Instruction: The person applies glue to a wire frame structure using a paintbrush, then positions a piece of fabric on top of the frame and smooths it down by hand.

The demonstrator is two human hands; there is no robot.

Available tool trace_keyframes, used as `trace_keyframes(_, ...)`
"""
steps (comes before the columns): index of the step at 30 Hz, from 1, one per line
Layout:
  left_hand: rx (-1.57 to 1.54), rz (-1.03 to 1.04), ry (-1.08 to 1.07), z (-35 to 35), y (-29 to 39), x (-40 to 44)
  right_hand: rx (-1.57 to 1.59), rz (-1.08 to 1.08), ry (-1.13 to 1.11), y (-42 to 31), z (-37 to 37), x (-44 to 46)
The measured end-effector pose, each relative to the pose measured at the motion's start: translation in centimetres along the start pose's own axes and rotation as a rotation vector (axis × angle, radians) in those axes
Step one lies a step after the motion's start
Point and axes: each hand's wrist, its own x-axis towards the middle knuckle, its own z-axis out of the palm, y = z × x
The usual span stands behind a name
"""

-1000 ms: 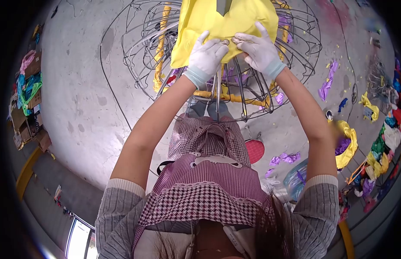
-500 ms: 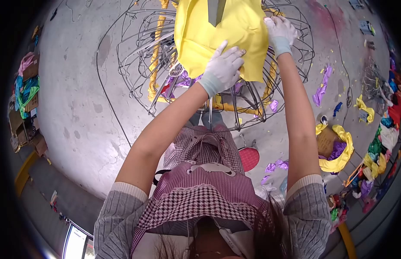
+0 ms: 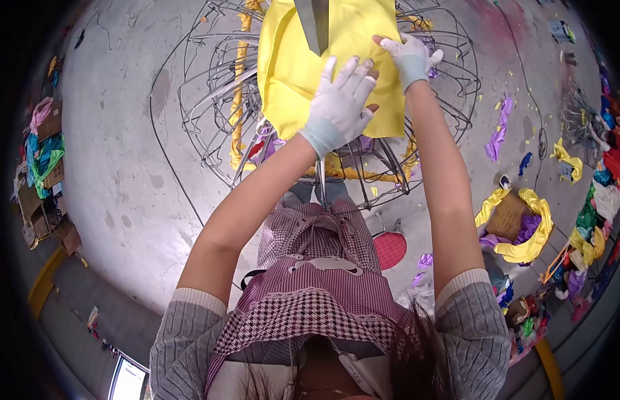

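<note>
A yellow sheet of fabric (image 3: 286, 87) is spread over a round rack of bent metal wires (image 3: 213, 100). My left hand (image 3: 343, 100), in a white glove with bare fingertips, lies on the sheet with its fingers spread. At the sheet's right edge is my right hand (image 3: 411, 59), gloved the same way. One of its fingertips reaches onto the fabric, and its other fingers point away to the right. Above the sheet, a grey metal bar (image 3: 314, 27) comes down from the top of the view, its lower end near my left fingertips.
Orange-wrapped bars (image 3: 240, 87) run through the rack. A red round seat (image 3: 390, 250) stands near my legs. To the right are a yellow-rimmed container (image 3: 536, 240) with purple cloth, and purple scraps (image 3: 500, 130) on the floor. Boxes and cloth (image 3: 46, 160) are piled at far left.
The yellow sheet and the metal bar appear shifted slightly left and down. My right hand has moved left and turned, its fingers now apart. My left hand's fingers have spread wider on the sheet.
</note>
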Motion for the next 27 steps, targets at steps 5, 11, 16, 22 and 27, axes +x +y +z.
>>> trace_keyframes(5, 0.209, -0.05, 0.018, 3.3, -1.7, 2.4, -0.058, -0.019, 0.288, 1.2, 2.8, 1.1)
trace_keyframes(11, 0.209, 0.027, -0.068, 4.2, -2.4, 2.0, -0.296, -0.076, 0.534, 1.5, 3.6, 1.1)
trace_keyframes(16, 0.166, 0.003, -0.057, 4.3, -2.7, 2.0, -0.363, -0.101, 0.635, -1.1, 3.1, 2.6)
trace_keyframes(22, 0.13, 0.0, -0.05, 4.0, -2.8, 2.1, -0.166, -0.008, 0.265, -3.5, 1.5, 3.5)
trace_keyframes(27, 0.065, 0.007, -0.021, 4.1, -2.5, 2.1, 0.021, -0.034, 0.378, -2.7, 2.7, 4.2)
